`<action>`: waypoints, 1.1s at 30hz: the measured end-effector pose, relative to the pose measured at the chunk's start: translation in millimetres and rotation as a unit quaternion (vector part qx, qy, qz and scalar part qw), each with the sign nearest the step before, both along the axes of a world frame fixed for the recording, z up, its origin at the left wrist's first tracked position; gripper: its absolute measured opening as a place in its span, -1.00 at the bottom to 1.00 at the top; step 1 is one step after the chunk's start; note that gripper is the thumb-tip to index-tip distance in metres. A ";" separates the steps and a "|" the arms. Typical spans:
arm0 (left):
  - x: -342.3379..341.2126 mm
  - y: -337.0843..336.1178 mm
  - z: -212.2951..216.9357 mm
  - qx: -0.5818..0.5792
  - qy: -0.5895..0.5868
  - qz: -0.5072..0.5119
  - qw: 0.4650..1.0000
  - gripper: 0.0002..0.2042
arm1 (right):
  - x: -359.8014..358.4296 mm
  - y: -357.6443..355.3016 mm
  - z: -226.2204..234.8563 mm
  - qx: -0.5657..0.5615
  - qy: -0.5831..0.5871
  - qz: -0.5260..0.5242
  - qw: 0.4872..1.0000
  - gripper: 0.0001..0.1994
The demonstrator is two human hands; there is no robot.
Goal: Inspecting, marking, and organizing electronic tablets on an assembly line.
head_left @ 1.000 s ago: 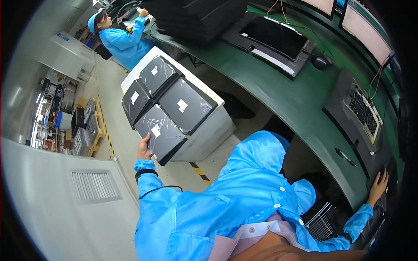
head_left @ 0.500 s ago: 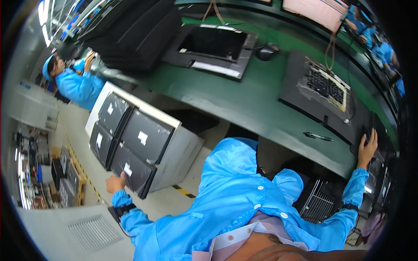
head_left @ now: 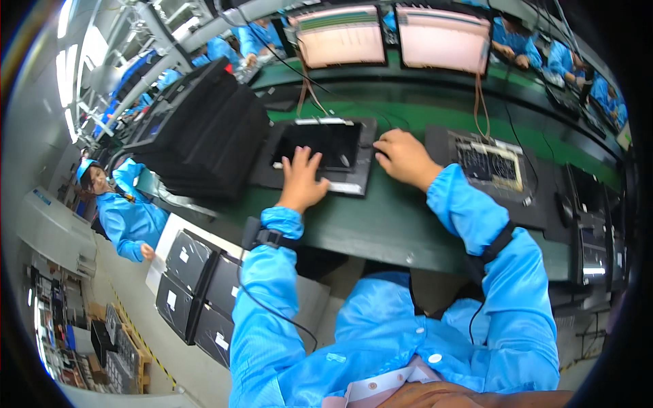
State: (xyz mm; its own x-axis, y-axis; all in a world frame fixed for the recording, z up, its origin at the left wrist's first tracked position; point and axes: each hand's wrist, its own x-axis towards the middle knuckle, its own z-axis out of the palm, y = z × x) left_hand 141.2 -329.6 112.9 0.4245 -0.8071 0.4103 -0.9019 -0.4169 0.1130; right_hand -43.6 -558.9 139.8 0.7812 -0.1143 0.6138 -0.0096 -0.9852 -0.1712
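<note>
My left hand (head_left: 304, 183) lies with spread fingers at the near left part of a black display panel (head_left: 333, 143). That panel rests on a dark flat fixture (head_left: 277, 177) with white strips along its edges. Just right of the fixture, my right hand (head_left: 408, 160) is curled down over the place where a black computer mouse lay; the hand covers the mouse. To the right of it lies a second dark fixture (head_left: 442, 146), holding a framed board (head_left: 493, 166) with tape around it.
Black trays (head_left: 197, 143) form a tall stack at the left. A white cart (head_left: 162, 238) carries several dark wrapped panels (head_left: 187, 262). Two lit monitors (head_left: 340, 37) stand behind the green bench (head_left: 340, 228). A co-worker (head_left: 126, 211) is at the far left. Another mouse (head_left: 563, 207) lies at right.
My left hand has come from the panels on the cart to the display panel on the bench. My right hand has moved left from the bench's right end to the mouse. The view has shifted.
</note>
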 end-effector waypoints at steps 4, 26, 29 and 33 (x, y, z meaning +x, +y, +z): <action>23.0 -14.7 2.7 0.024 0.107 -0.008 0.994 -0.30 | 66.2 -1.3 -17.7 -0.051 0.120 -0.081 0.988 -0.75; 19.6 131.9 258.5 -0.218 -0.352 0.029 0.910 -0.45 | 24.8 -42.7 -24.2 0.100 0.010 -0.161 0.982 -0.45; 83.9 141.0 291.0 -0.186 -0.336 0.069 0.921 -0.49 | 26.1 -39.6 -33.0 0.105 0.015 -0.168 0.980 -0.43; 152.3 146.0 287.1 -0.132 -0.230 0.107 0.958 -0.61 | 24.5 -38.1 -29.5 0.103 0.066 -0.194 0.973 -0.44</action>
State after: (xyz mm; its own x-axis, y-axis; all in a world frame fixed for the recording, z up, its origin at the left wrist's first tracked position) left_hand 293.5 -183.6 399.9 0.2940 -0.5634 0.7721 -0.7788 -0.6095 -0.1482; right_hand -19.1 -597.1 110.3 0.7257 -0.5266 0.4428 -0.4093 -0.8477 -0.3375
